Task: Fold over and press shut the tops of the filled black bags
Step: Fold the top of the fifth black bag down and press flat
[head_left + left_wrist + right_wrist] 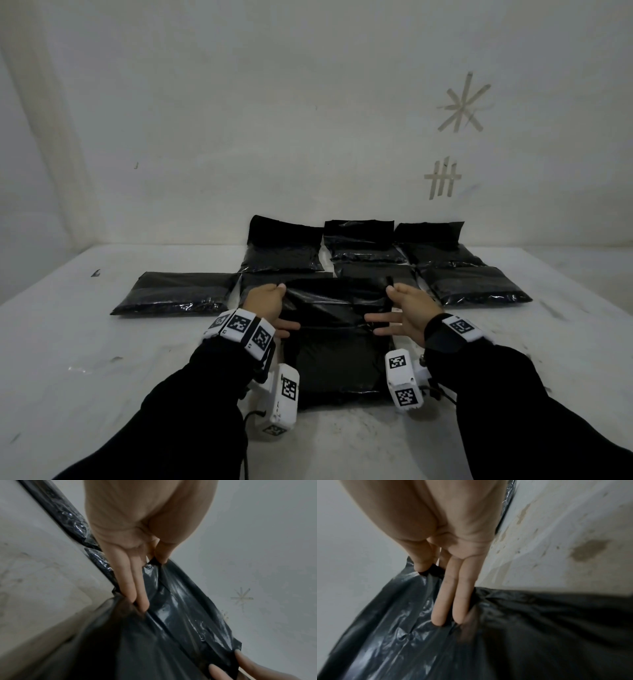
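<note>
- At the top corners of the near bag (337, 363), our fingers (161, 555) pinch the thin black flap (337, 294). The left hand (265, 305) pinches the left corner between thumb and first finger. The right hand (406, 313) pinches the right corner the same way.
- Our other fingers on both hands are straight and lie on the bag where the fold line runs.
- We hold the flap up a little, off the fat part of the bag. We think we are about to fold it over and press it down.
- This bag lies on the white counter (102, 359), right in front of us, between our two wrists.
- Behind it lie more black bags (370, 246). The back row (281, 246) has tops that stand up against the wall, so we think those are not folded yet. One bag (174, 291) lies flat, off to the left.
- What could go wrong? The plastic looks thin and slippery, so a corner could slide out of our pinch.
- If one hand pulls harder than the other, the fold could come out crooked.
- If we pull too hard, the thin flap could rip.
- If we press on the full part, the stuff inside could push up and pop the top open again.
</note>
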{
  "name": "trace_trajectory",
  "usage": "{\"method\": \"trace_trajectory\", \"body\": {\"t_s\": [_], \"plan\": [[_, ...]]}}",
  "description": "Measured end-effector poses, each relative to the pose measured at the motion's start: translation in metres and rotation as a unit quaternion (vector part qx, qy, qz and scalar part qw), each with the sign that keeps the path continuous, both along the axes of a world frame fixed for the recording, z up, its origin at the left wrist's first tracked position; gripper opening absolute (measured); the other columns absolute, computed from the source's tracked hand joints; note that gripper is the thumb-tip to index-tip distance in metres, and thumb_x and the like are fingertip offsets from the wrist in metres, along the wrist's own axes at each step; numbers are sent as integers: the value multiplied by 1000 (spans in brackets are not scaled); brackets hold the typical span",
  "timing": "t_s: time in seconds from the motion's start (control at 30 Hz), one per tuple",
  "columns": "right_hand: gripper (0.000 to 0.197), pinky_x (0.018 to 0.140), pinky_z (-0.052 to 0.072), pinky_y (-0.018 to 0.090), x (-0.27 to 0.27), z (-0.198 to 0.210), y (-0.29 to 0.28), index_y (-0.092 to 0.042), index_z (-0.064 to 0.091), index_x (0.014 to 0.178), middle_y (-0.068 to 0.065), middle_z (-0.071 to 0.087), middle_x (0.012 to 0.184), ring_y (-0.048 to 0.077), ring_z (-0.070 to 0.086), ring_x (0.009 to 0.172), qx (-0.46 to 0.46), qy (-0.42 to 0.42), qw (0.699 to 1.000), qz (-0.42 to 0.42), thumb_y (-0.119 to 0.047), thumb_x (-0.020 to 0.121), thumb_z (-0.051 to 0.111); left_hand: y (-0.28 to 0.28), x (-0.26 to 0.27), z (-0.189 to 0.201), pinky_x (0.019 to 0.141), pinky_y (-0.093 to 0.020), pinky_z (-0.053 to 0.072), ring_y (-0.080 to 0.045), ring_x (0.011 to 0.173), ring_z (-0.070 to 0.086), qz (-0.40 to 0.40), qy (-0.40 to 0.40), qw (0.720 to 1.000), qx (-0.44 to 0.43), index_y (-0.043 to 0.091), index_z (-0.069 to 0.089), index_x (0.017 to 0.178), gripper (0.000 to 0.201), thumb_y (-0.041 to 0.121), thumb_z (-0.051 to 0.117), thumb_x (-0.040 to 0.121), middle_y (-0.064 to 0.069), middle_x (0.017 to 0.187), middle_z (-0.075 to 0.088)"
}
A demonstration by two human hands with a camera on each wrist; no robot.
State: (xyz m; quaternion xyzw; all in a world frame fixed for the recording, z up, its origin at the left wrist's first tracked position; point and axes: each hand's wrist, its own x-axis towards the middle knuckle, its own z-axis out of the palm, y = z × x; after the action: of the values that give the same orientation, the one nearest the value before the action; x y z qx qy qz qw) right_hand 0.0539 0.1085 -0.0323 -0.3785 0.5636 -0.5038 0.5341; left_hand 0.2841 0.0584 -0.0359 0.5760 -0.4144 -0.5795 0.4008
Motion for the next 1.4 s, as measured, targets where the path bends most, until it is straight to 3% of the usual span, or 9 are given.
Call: {"method": "trace_trajectory", "body": {"t_s": [0.13, 0.33, 0.47, 0.6, 0.7, 0.8, 1.17, 1.33, 1.4], "plan": [[26, 67, 57, 50, 1, 0, 3, -14, 41, 77, 11, 54, 120, 33, 71, 83, -3, -1, 1000, -9, -20, 102, 39, 3, -1, 5, 63, -40, 52, -34, 68, 64, -4, 8, 1000, -4, 22, 33, 143, 44, 33, 38, 101, -9, 150, 33], [22, 72, 56, 50, 3, 4, 4, -6, 56, 108, 11, 60, 122, 32, 69, 90, -12, 12, 1000, 3, -22, 101, 42, 6, -1, 4, 62, -38, 54, -33, 70, 66, -11, -7, 1000, -22, 17, 46, 133, 37, 33, 38, 101, -6, 145, 41], [21, 74, 55, 54, 3, 4, 7, -9, 50, 89, 6, 57, 118, 35, 70, 87, -17, -4, 1000, -9, -23, 101, 41, 7, -1, 3, 61, -37, 53, -32, 71, 67, -9, -6, 1000, -25, 16, 43, 136, 39, 33, 38, 101, -6, 146, 40], [30, 80, 51, 57, 5, 4, 10, -14, 47, 75, 4, 60, 103, 36, 68, 88, -15, -5, 1000, -19, -22, 103, 38, 10, -2, 5, 69, -42, 54, -33, 70, 65, -7, -5, 999, -33, 17, 42, 135, 37, 33, 34, 102, -6, 145, 40], [29, 76, 54, 55, 5, 4, 11, -13, 46, 76, 9, 57, 115, 36, 69, 90, -18, 8, 1000, -13, -23, 102, 38, 12, -1, 6, 71, -43, 54, -35, 76, 67, -10, -10, 999, -38, 18, 44, 131, 35, 34, 33, 102, -6, 144, 41], [26, 75, 55, 53, 5, 4, 10, -13, 51, 81, 11, 58, 121, 35, 69, 90, -25, 14, 1000, -9, -24, 102, 40, 14, 0, 6, 64, -39, 56, -34, 75, 68, -15, -18, 999, -44, 17, 48, 123, 32, 35, 33, 102, -7, 140, 45], [24, 81, 52, 57, 5, 5, 13, -16, 56, 87, 2, 59, 116, 36, 69, 89, -21, -24, 999, -21, -25, 102, 39, 17, 0, 9, 65, -38, 54, -31, 74, 68, -24, -12, 999, -43, 17, 48, 130, 39, 40, 40, 99, -8, 137, 50], [27, 83, 51, 57, 5, 5, 16, -17, 52, 81, 0, 57, 101, 36, 68, 89, -21, -30, 999, -32, -25, 102, 39, 19, 0, 11, 66, -40, 55, -31, 75, 68, -22, -10, 999, -48, 17, 45, 134, 42, 40, 37, 100, -10, 135, 51], [27, 83, 51, 57, 5, 4, 18, -17, 51, 79, 2, 57, 107, 36, 68, 91, -22, -35, 999, -32, -25, 102, 39, 19, 1, 11, 64, -39, 55, -32, 77, 68, -21, -10, 998, -50, 17, 46, 132, 41, 40, 35, 100, -12, 134, 53]]}}
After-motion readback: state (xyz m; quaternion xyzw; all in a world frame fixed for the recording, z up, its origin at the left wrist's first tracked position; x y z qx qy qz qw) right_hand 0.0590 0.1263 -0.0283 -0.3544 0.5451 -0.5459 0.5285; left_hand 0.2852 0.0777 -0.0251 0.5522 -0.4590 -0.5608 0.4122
